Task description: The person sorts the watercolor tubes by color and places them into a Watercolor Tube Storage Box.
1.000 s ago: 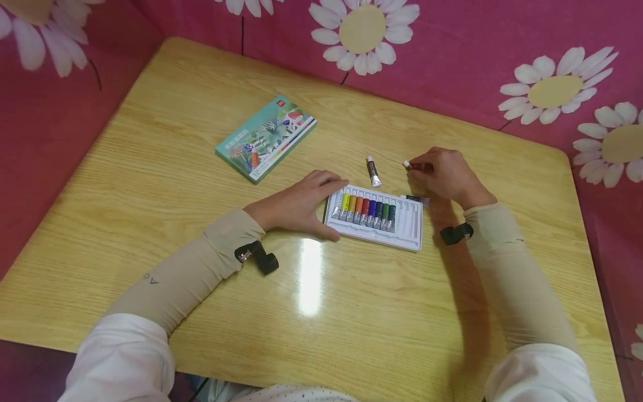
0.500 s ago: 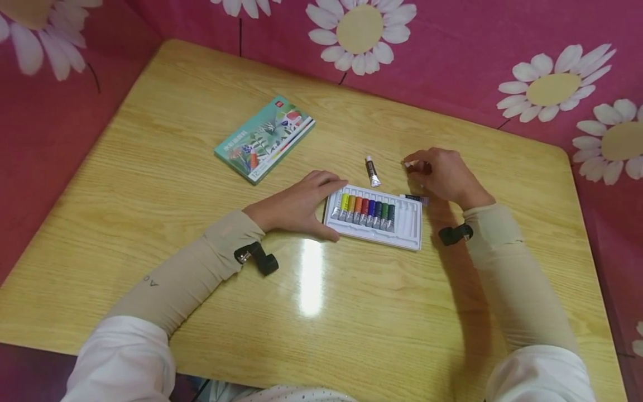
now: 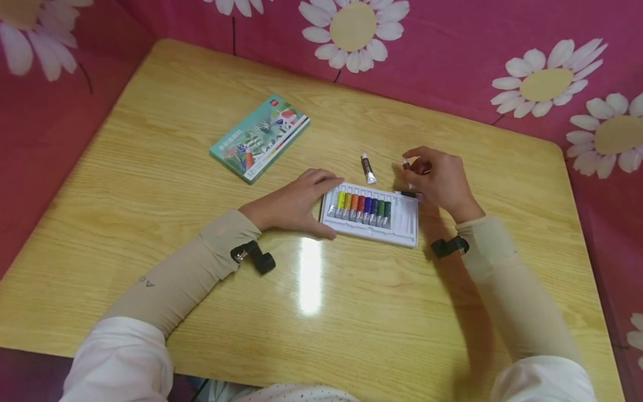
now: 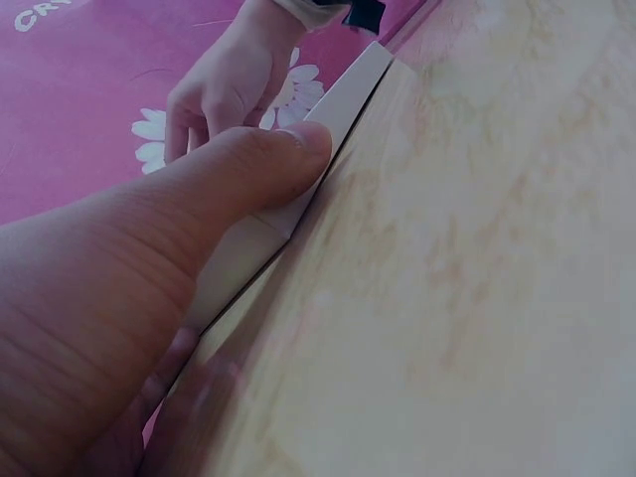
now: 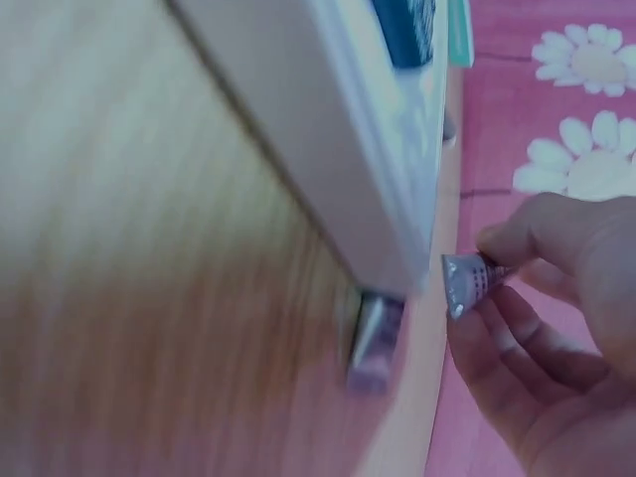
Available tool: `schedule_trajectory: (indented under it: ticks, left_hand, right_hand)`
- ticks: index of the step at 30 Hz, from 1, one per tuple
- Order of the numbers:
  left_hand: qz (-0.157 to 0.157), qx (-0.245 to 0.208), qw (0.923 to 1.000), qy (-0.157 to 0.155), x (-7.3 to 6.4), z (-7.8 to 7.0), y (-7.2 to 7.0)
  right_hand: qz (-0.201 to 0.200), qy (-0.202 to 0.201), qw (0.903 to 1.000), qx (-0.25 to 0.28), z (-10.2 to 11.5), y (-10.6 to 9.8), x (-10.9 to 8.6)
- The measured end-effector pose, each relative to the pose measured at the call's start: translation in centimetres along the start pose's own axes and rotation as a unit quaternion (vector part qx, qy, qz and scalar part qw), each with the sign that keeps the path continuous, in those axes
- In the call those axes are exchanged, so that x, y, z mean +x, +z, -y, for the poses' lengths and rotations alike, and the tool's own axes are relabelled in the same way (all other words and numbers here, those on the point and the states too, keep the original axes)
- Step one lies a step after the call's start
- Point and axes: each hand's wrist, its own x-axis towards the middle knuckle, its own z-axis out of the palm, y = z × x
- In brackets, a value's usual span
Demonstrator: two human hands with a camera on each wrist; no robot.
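Note:
A white plastic tray (image 3: 402, 223) holds a row of several coloured paint tubes (image 3: 361, 207), with bare slots at its right end. My left hand (image 3: 296, 205) grips the tray's left end, thumb on the front side (image 4: 253, 174) and fingers at the back corner. Above the tray's back right corner, my right hand (image 3: 444, 178) pinches a small paint tube (image 5: 472, 281) between thumb and fingers; its white cap points away in the head view. One dark tube (image 5: 376, 343) lies against the tray's right back corner. Behind the tray lies a brown tube (image 3: 368, 168).
A green paint box (image 3: 260, 138) with a plant picture lies on the wooden table (image 3: 201, 111), back left of the tray. Pink cloth (image 3: 442, 56) with white flowers hangs behind the table's far edge.
My right hand has shifted slightly nearer the tray. The tube in its fingers has turned from pointing left to pointing away, its crimped end now towards the tray. My left hand keeps its place.

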Motion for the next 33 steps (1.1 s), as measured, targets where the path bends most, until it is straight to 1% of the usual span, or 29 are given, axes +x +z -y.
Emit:
schedule_trajectory:
  ticks: [1, 5, 12, 16, 21, 26, 33]
  left_hand:
    - [0.001, 0.001, 1.0, -0.001, 0.0, 0.0, 0.0]
    - [0.004, 0.004, 1.0, -0.005, 0.0, -0.1, -0.1]
    - [-0.003, 0.0, 1.0, -0.003, -0.1, 0.0, -0.1]
    - [-0.003, -0.001, 1.0, -0.003, -0.1, -0.1, -0.1]
    - [-0.003, 0.003, 1.0, -0.003, -0.1, -0.1, 0.0]
    - [-0.003, 0.006, 1.0, -0.005, 0.0, -0.1, 0.0]
    - [-0.002, 0.001, 1.0, -0.006, -0.1, -0.2, -0.1]
  right_hand:
    - [-0.003, 0.008, 0.9999, 0.011, 0.3, 0.0, -0.3]
    - [0.004, 0.054, 0.9976, 0.044, 1.3, 0.1, -1.4]
    - [0.03, 0.089, 0.9927, 0.075, 2.5, 0.2, -2.9]
    - [0.04, 0.096, 0.9914, 0.078, 2.8, 0.4, -3.7]
    - [0.047, 0.091, 0.9919, 0.075, 3.0, 0.7, -4.6]
    - [0.052, 0.097, 0.9914, 0.07, 3.2, 1.0, -5.2]
    - [0.058, 0.092, 0.992, 0.063, 3.7, 1.3, -5.9]
